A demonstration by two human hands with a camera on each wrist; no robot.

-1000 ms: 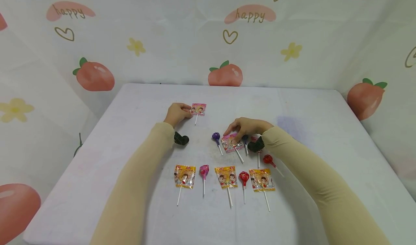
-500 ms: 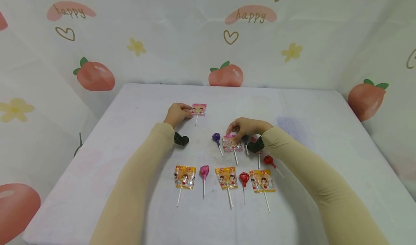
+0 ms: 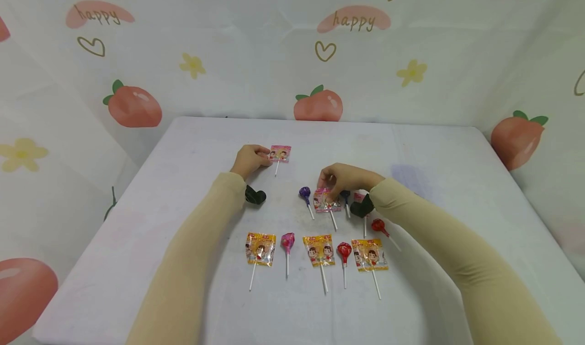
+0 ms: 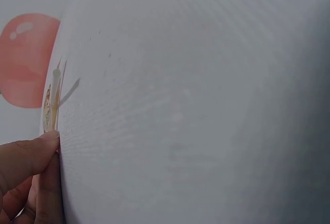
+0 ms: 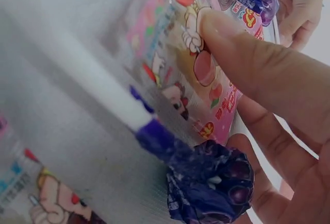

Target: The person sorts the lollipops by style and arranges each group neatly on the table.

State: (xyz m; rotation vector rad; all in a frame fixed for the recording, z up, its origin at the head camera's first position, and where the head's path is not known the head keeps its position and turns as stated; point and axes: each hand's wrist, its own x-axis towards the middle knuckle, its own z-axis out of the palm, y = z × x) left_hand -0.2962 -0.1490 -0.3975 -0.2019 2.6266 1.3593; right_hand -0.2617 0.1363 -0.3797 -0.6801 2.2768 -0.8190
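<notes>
In the head view my left hand (image 3: 251, 160) pinches the edge of a pink-wrapped flat lollipop (image 3: 280, 154) lying far back on the table. The left wrist view shows the thumb and a finger together at the wrapper's edge (image 4: 50, 112). My right hand (image 3: 349, 176) grips a second pink-wrapped lollipop (image 3: 323, 202), its thumb (image 5: 227, 33) across the printed face and the other fingers behind. A purple ball lollipop (image 3: 304, 192) lies left of this one. Another dark purple ball lollipop (image 5: 211, 183) lies to its right, partly hidden by the hand in the head view.
Under the right wrist's black strap (image 3: 362, 206) a third pink packet (image 3: 359, 197) is partly hidden, near a red lollipop (image 3: 379, 225). The front row holds orange packets (image 3: 260, 248), a pink lollipop (image 3: 288, 241) and a red lollipop (image 3: 344, 250). Printed cloth hangs behind the white table (image 3: 205, 131).
The pink-wrapped lollipop in my right hand has turned, its stick now pointing more straight toward the front edge. My left hand and its lollipop stay in place.
</notes>
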